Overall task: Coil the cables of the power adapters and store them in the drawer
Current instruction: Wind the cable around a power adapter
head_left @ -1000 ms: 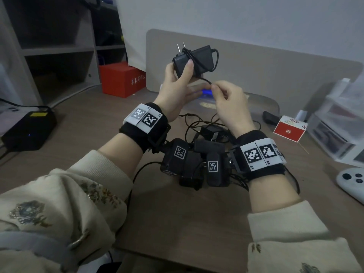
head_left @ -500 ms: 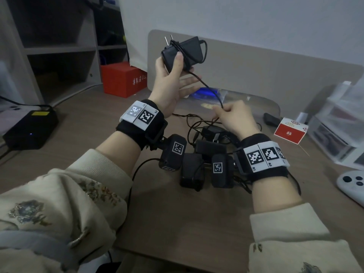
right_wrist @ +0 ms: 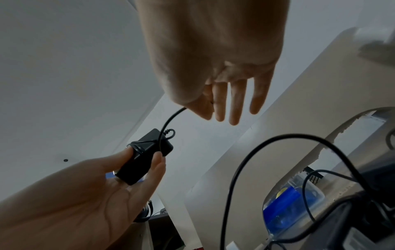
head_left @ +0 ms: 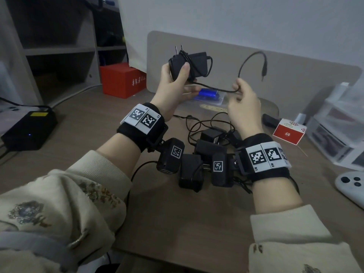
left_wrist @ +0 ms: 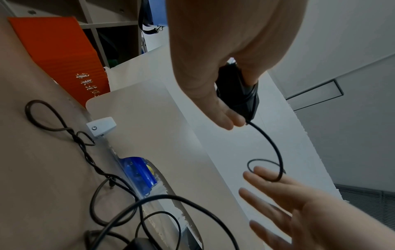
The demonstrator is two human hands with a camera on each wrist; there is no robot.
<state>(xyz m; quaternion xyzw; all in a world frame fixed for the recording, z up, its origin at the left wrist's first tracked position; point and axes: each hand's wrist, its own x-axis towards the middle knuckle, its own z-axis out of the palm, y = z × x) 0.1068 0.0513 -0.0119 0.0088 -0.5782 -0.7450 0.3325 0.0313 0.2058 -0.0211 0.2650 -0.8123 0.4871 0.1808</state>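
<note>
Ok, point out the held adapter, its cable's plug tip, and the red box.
power adapter point(head_left: 198, 65), head view, bare black body.
plug tip point(head_left: 263, 76), head view, cable's hanging end.
red box point(head_left: 120, 80), head view, front face.

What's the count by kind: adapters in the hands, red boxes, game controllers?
Adapters held: 1, the power adapter in the left hand; the right hand pinches its cable.
Red boxes: 2, the large red box and the small red-and-white box.
Game controllers: 1, the white controller.
Total: 4.
</note>
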